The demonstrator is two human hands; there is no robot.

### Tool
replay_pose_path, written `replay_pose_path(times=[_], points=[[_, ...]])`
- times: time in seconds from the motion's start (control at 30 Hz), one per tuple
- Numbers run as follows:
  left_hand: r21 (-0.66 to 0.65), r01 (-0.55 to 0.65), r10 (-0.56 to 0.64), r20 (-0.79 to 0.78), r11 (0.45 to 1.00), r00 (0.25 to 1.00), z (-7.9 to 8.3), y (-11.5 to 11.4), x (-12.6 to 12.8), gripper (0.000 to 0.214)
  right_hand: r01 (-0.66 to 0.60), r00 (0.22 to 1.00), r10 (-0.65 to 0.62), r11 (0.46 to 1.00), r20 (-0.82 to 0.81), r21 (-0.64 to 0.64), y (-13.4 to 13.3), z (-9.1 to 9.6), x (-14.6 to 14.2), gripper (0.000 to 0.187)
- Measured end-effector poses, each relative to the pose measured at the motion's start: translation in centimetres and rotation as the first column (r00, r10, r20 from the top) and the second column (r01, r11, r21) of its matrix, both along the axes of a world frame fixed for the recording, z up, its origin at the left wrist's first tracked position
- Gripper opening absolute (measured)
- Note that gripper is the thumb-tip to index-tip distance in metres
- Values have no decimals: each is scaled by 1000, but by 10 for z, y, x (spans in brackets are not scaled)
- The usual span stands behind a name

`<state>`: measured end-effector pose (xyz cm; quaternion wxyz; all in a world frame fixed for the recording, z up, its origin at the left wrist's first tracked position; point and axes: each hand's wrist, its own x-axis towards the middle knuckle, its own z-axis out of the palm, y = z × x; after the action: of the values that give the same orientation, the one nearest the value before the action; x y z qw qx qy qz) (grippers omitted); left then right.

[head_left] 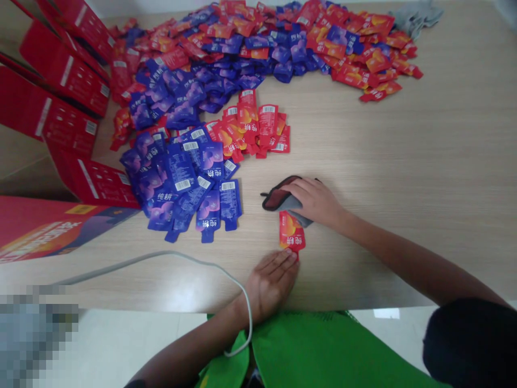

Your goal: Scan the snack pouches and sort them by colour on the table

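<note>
A single red-and-orange flat spouted pouch (291, 230) lies on the light wooden table, its narrow tip pointing toward me. At that tip are the fingers of my left hand (272, 280), extended and close together, holding the pouch against the tabletop; the thumb is hidden. My right hand (317, 202) is closed on a grey cloth with dark edging (278, 198), which covers the pouch's upper end. To the left lie overlapping flat purple pouches (181, 167). Behind them is a smaller group of flat red pouches (269, 121).
A long heap of crumpled-looking red and purple pouches (242, 48) runs along the table's back. Open red cartons (68, 108) stand at the left, with a larger printed red box (44, 226) nearer me. A grey rag (418, 19) lies back right. A pale cable (194, 260) crosses my left wrist.
</note>
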<state>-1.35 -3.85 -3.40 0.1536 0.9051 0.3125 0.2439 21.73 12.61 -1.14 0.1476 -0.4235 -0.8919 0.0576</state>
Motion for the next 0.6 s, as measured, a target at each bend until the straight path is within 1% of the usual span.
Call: replay_pose_path(times=[0.07,0.13,0.2,0.23,0.27,0.3,0.37,0.43,0.5,0.53,0.6], points=[[-13,0,0,3,1000,1000,2,1,0,29,73,997,-72,996,-15,57,15,12,4,44],[-25,-6,6,7,1000,1000,4,2,1,29,148,984,-134,982,-121,119,14,26,7,46],[-34,-13,14,14,999,1000,6,3,2,28,187,959,-148,971,-242,149,-2,38,8,47],[-35,-16,17,20,999,1000,6,3,3,28,167,954,-123,975,-273,145,-16,41,7,46],[-37,-16,17,23,999,1000,6,3,3,28,120,958,-81,984,-275,128,-32,42,5,44],[-43,-20,21,24,999,999,6,2,4,26,58,966,-32,994,-257,96,-49,41,2,42],[-72,-38,39,12,997,999,5,1,4,19,-72,979,72,997,-189,7,-79,30,-4,38],[-105,-45,45,-6,993,999,5,-1,4,16,-136,981,126,989,-147,-57,-97,14,-9,34],[-99,-37,37,-3,994,999,4,-1,3,19,-133,984,123,989,-132,-71,-99,0,-10,35],[-81,-25,26,4,996,1000,4,-1,3,22,-117,986,108,991,-128,-63,-94,-5,-10,36],[-46,-15,16,21,999,1000,4,0,2,29,-64,992,58,997,-112,-46,-74,-10,-8,39]])
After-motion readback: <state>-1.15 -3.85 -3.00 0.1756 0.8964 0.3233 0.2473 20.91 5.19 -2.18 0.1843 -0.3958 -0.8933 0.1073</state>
